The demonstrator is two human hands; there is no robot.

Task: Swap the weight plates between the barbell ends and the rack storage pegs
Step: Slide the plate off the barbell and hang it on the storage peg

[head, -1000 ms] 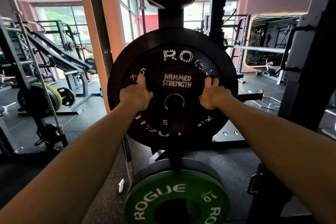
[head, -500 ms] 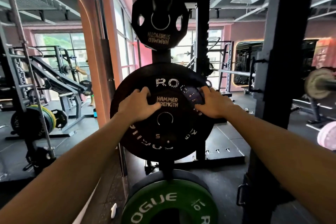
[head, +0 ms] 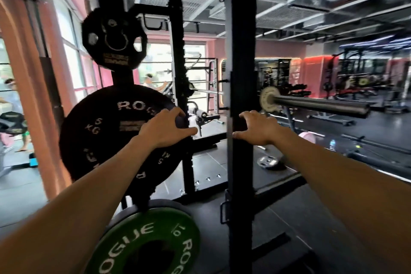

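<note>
A large black Rogue 5 kg plate (head: 100, 140) hangs on the rack's storage peg, left of centre. Above it sits a small black Hammer Strength plate (head: 113, 38); below it is a green Rogue 10 kg plate (head: 144, 240). My left hand (head: 164, 129) hovers at the black plate's right edge, fingers loosely curled and holding nothing. My right hand (head: 255, 127) is spread in front of the black rack upright (head: 241, 51), also holding nothing. The barbell (head: 315, 103) juts out on the right, its sleeve bare, with a pale disc (head: 269, 99) at the inner end.
A small plate (head: 266, 161) lies on the floor behind the upright, with a pink plate (head: 308, 137) further right. A pink pillar (head: 29, 95) stands at the left. Other racks and machines fill the background, and people are at the far left.
Both hands have come off the face of the black plate and shifted right. The view has swung right and up, bringing the barbell sleeve into sight.
</note>
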